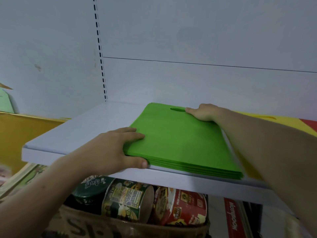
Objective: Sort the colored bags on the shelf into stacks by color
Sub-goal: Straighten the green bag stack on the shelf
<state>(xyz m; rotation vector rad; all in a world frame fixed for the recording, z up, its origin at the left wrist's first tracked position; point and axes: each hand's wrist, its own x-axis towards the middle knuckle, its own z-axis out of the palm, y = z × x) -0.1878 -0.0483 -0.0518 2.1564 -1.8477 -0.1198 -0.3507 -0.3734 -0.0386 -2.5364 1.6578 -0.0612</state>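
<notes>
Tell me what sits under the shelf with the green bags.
Food tubs lie in a cardboard box, two green, one red; a red carton stands right of them. The shelf hides anything further back.

Rotated white lettering on red box (233, 220), lower right: roughly "honymoon". Noodle tub (187, 206) labels too blurred to read.
</notes>
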